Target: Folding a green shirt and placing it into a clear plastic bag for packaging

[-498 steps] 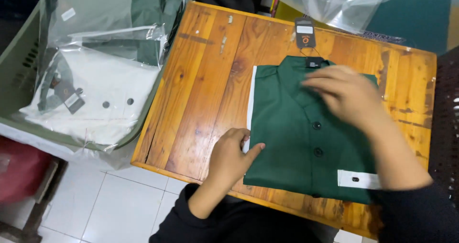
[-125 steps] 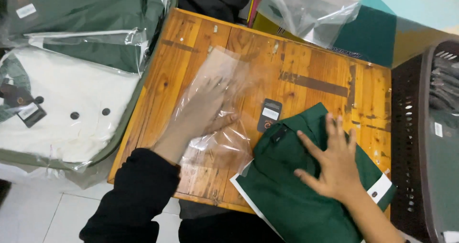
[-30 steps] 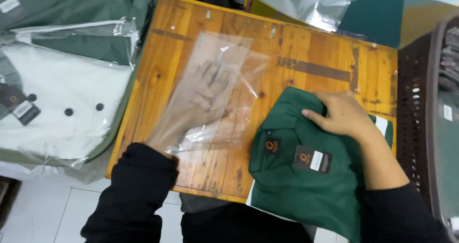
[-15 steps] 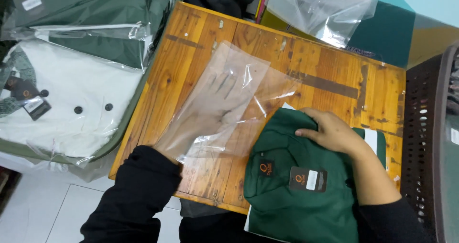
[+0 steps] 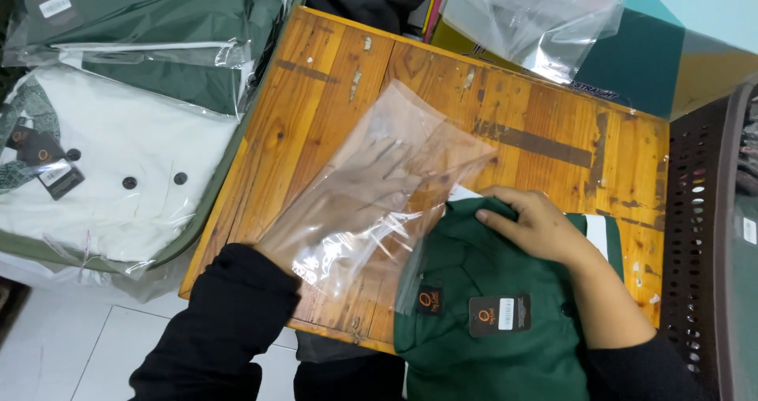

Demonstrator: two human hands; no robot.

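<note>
Left hand sits inside a clear plastic bag, fingers spread flat, holding the bag open on the wooden table. Right hand lies palm down on the folded dark green shirt, fingers gripping its top edge, just beside the bag's mouth. Black hang tag lies on the shirt near the right wrist. Left of the left hand: bagged white garment and bagged green ones. Beyond both hands, loose plastic bags. Dark crate right of the right hand.
</note>
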